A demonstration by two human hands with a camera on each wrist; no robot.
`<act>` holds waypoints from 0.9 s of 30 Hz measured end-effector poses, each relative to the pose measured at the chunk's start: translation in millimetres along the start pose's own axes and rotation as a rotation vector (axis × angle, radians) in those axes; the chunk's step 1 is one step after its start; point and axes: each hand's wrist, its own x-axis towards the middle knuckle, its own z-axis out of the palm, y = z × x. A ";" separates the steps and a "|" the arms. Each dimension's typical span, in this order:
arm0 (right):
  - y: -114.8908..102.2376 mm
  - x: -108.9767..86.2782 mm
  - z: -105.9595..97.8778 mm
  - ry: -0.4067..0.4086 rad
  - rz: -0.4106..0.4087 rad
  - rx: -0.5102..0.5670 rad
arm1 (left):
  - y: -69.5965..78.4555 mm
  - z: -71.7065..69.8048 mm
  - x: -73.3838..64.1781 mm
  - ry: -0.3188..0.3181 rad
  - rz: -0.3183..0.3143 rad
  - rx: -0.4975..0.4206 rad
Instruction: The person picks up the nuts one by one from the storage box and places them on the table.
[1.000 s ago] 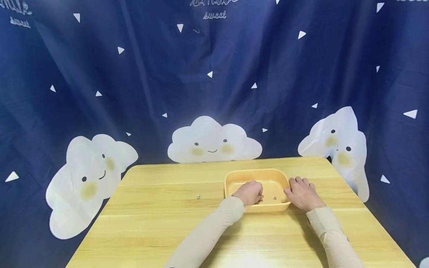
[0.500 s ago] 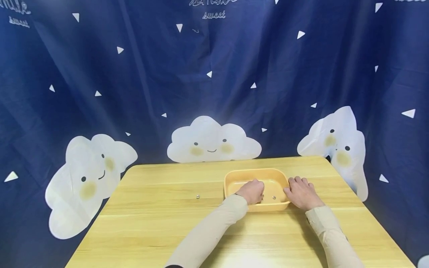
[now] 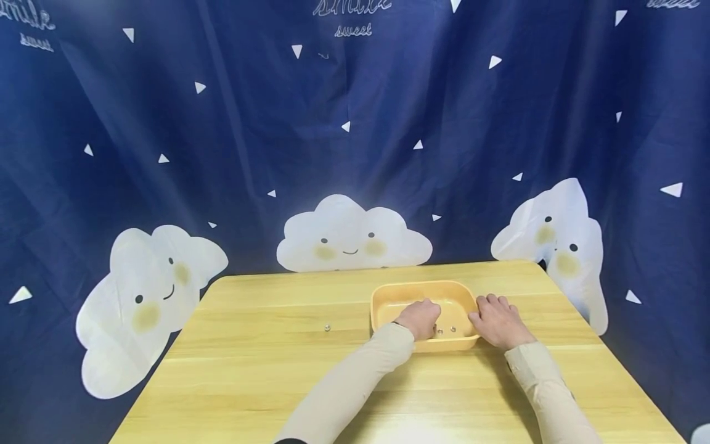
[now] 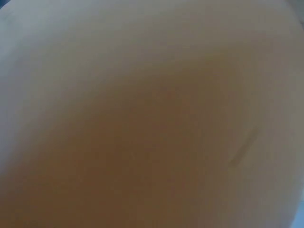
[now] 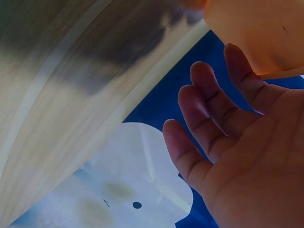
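A shallow yellow-orange plastic box (image 3: 388,297) with rounded corners sits on the table. My left hand (image 3: 420,319) reaches into it with curled fingers; its fingertips are hidden, so I cannot tell whether anything is in them. Beside those fingers, on the box floor, lie two small shiny silver pieces (image 3: 440,332), too small to identify. Another silver piece (image 3: 327,328) rests on the table left of the box. At the box's right end my right hand (image 3: 501,322) touches the wall near the thumb. The right wrist view shows its fingers (image 5: 190,154) loosely bent, outside the box.
Pale wood covers the tabletop (image 3: 249,370), which has rounded far corners. Behind it hangs a dark blue curtain (image 3: 355,160) printed with white clouds and triangles. The left wrist view is a brown blur.
My left hand has shifted slightly right inside the box. A second silver piece now shows apart from its fingers on the box floor. The right hand stays in place.
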 end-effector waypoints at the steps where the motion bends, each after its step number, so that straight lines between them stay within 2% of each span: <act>1: -0.3 -0.3 0.0 -0.001 0.000 -0.001 | 0.0 0.5 0.1 -0.002 -0.002 -0.002; 8: -1.5 -0.8 -1.4 0.007 -0.009 -0.003 | -2.7 3.4 1.7 -0.004 -0.009 -0.071; 17: -1.4 -1.2 0.7 0.014 -0.020 0.001 | -6.1 6.2 -0.4 0.004 0.042 -0.122; 27: -1.8 -2.4 -0.8 0.022 -0.022 0.005 | -8.9 6.2 2.4 -0.019 0.122 -0.097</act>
